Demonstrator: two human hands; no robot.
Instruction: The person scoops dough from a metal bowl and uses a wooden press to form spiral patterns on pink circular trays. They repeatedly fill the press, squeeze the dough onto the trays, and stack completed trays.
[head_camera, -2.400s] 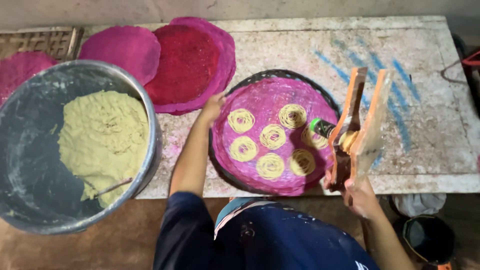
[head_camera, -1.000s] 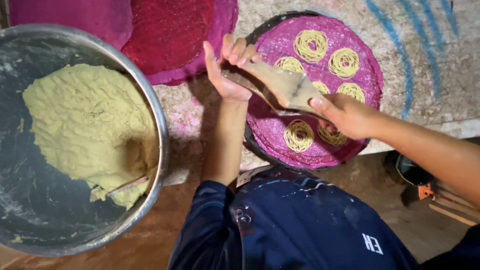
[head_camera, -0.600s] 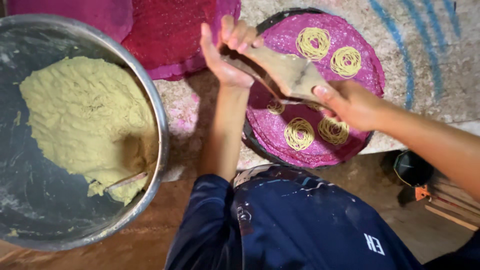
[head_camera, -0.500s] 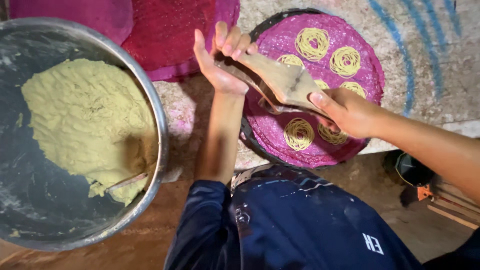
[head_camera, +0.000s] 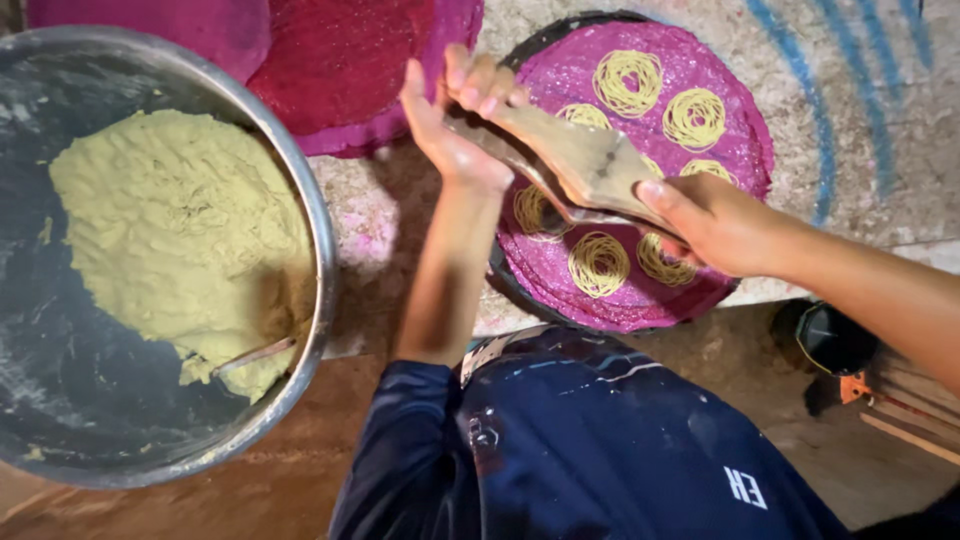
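Looking straight down at a flat tan wooden press (head_camera: 585, 165), gripped at both ends: left hand (head_camera: 455, 125) wrapped round the far end, right hand (head_camera: 715, 220) clamped on the near end. Held just above a round pink woven mat (head_camera: 740, 130) dotted with yellow coiled noodle spirals (head_camera: 628, 83). Off to the left, a big round grey metal bowl (head_camera: 315, 260) with a heap of pale yellow dough (head_camera: 175, 235) inside. Behind that, a dark red round mat (head_camera: 350, 60) lying on the rough stone table (head_camera: 860, 70). Dark blue shirt (head_camera: 600, 440) at the bottom.
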